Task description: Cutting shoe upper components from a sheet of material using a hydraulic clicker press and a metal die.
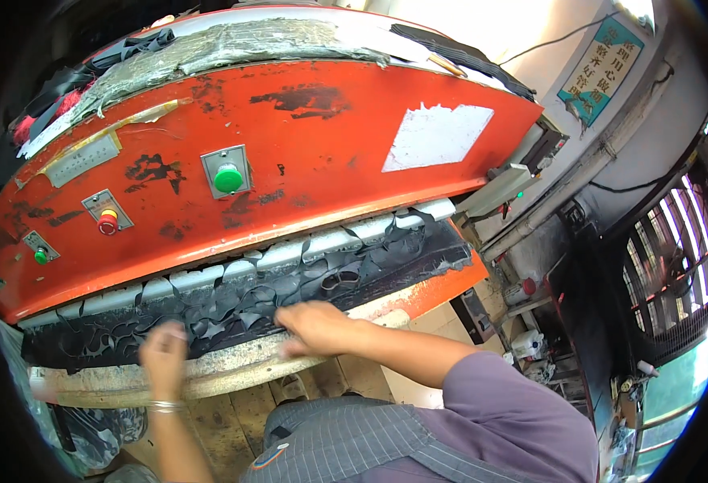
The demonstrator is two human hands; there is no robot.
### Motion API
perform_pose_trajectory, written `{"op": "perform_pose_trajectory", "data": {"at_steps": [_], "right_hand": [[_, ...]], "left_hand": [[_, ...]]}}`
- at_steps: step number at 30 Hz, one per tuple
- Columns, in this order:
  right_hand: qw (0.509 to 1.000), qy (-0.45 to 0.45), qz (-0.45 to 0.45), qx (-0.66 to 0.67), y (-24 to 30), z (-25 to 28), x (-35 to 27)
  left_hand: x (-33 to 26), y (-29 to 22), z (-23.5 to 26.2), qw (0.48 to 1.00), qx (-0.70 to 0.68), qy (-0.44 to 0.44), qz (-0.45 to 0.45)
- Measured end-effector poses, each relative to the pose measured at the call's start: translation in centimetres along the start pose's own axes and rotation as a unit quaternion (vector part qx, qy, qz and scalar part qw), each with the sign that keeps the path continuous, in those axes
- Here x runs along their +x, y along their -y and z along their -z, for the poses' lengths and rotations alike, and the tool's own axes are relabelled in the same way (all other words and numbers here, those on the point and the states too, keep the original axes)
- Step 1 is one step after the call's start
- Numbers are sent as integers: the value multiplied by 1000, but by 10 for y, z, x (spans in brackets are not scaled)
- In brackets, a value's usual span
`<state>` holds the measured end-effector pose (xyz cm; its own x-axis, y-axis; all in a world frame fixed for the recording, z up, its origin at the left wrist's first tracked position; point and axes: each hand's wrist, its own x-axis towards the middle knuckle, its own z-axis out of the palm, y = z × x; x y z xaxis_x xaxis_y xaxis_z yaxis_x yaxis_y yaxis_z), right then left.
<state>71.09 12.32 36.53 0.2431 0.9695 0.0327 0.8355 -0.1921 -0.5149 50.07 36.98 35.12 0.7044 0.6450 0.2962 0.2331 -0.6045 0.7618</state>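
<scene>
Torn black sheet scraps (233, 299), with cut-out gaps and loose strips, cover the long bed of an orange machine. At the bed's near edge, toward the left, my left hand (165, 350) is smeared by motion, so its fingers cannot be made out. It wears a bracelet (165, 406) at the wrist. My right hand (318, 326) is by the middle of the same edge, fingers curled at the border of the black material; what they hold is hidden. A dark oval ring (341, 280) rests on the scraps just beyond it.
The orange machine front (314, 153) rises behind the bed, bearing a large green button (227, 179) and a red one (107, 222). A worn pale rail (233, 366) runs along the near side. Camouflage cloth (100, 435) is at lower left, shelving with bottles (529, 344) at right.
</scene>
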Motion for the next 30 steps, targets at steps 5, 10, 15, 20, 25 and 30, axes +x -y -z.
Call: {"op": "perform_pose_trajectory", "data": {"at_steps": [5,10,15,20,25,30], "right_hand": [[993,-55,26,-99,-8,-51,-50],[992,-49,-29,-115,-14,-49,-39],[990,116,45,-62,-29,1,-15],[968,-150,48,-196,-116,59,91],[957,-40,69,-279,-209,64,168],[954,-112,126,-248,-226,119,145]], "left_hand": [[-69,-42,-82,980,69,166,-86],[-66,-54,-97,986,127,70,-87],[-43,-69,-87,983,131,122,-48],[15,-55,-72,964,52,251,76],[137,-43,-109,988,43,105,-108],[264,-51,-211,980,43,100,-168]]}}
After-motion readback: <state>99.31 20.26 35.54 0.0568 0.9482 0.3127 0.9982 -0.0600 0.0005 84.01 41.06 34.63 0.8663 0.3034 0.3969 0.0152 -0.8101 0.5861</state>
